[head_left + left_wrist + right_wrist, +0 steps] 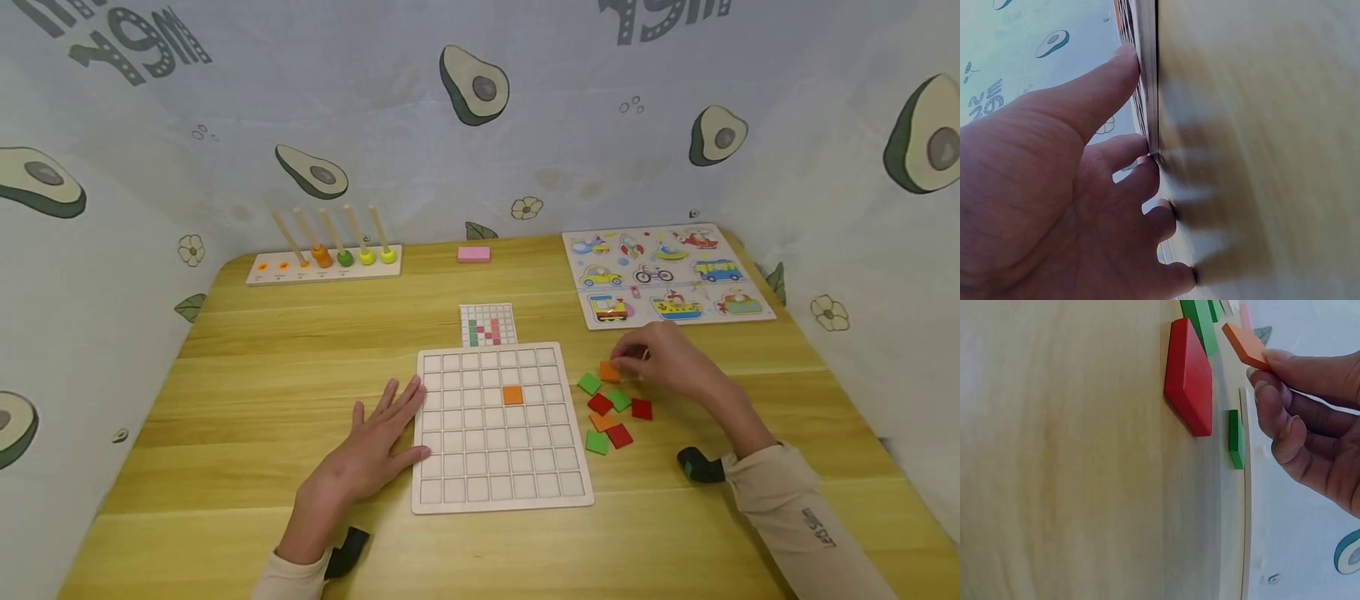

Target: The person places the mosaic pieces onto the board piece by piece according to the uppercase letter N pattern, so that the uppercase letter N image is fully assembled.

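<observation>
Ideally, the right hand (663,360), its grip pinching an orange square tile (1246,347) near the loose tiles (601,404) beside the wooden grid board (498,463), lifts it clear while the left hand (358,458), spread at the board's left edge, steadies that.

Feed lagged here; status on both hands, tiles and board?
Left hand touching grid board's left edge. Right hand pinching orange tile. Second orange tile in board cell. Loose tiles lie between right hand and board.
</observation>
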The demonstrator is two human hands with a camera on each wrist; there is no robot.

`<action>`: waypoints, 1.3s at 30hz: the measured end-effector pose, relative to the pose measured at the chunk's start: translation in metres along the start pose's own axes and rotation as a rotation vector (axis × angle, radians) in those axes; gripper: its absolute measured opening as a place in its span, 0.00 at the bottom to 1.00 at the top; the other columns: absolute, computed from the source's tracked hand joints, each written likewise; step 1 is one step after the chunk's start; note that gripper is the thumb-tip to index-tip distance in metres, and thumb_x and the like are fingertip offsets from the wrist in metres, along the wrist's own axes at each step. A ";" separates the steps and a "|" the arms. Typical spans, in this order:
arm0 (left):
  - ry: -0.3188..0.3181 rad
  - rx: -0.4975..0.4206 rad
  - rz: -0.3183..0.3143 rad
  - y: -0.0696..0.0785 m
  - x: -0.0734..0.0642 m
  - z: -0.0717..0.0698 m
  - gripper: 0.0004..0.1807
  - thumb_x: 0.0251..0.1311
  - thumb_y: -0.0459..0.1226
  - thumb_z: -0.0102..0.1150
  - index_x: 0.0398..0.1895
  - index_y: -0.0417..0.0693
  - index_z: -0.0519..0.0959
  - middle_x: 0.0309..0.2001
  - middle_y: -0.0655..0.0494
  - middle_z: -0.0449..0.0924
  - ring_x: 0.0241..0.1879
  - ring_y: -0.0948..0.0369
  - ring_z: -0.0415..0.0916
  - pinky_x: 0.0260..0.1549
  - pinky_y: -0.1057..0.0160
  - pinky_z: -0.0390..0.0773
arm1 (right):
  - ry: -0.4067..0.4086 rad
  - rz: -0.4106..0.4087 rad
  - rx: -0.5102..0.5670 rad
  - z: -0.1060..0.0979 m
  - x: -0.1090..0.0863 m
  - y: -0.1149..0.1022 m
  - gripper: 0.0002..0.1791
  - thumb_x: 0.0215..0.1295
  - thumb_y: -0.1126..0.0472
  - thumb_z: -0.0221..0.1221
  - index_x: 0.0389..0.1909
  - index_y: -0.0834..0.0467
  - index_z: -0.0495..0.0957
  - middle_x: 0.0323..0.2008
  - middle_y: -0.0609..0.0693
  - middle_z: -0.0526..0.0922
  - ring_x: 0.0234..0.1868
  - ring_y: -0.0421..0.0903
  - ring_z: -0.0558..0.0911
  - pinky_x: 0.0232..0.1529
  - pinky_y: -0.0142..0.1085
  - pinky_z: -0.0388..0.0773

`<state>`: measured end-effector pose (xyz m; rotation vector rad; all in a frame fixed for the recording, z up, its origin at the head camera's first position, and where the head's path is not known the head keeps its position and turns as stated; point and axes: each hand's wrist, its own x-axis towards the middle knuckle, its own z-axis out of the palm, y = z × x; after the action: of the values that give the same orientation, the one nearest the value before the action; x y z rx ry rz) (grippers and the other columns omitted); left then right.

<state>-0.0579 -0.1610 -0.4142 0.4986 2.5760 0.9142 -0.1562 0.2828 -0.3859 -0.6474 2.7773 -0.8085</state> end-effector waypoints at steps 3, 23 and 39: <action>-0.001 0.007 0.003 0.000 0.001 0.000 0.45 0.77 0.44 0.64 0.88 0.42 0.53 0.88 0.50 0.44 0.87 0.43 0.32 0.75 0.23 0.26 | 0.016 -0.004 -0.006 0.000 -0.001 -0.003 0.02 0.71 0.68 0.70 0.37 0.62 0.91 0.32 0.44 0.89 0.32 0.41 0.79 0.34 0.31 0.79; 0.000 0.008 0.015 -0.001 0.001 -0.004 0.46 0.77 0.44 0.64 0.88 0.43 0.51 0.89 0.51 0.43 0.87 0.42 0.30 0.75 0.24 0.25 | 0.041 -0.109 0.147 0.022 0.005 -0.065 0.03 0.72 0.66 0.69 0.39 0.60 0.91 0.31 0.47 0.89 0.29 0.39 0.79 0.33 0.30 0.80; 0.001 -0.003 -0.007 0.004 0.000 0.000 0.45 0.76 0.43 0.64 0.88 0.42 0.52 0.89 0.51 0.43 0.87 0.43 0.30 0.75 0.25 0.25 | -0.104 -0.154 0.213 0.063 0.013 -0.084 0.03 0.70 0.66 0.71 0.36 0.60 0.91 0.29 0.44 0.87 0.29 0.37 0.77 0.32 0.29 0.79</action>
<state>-0.0574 -0.1584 -0.4117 0.4880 2.5755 0.9164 -0.1200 0.1830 -0.3933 -0.8435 2.5265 -1.0516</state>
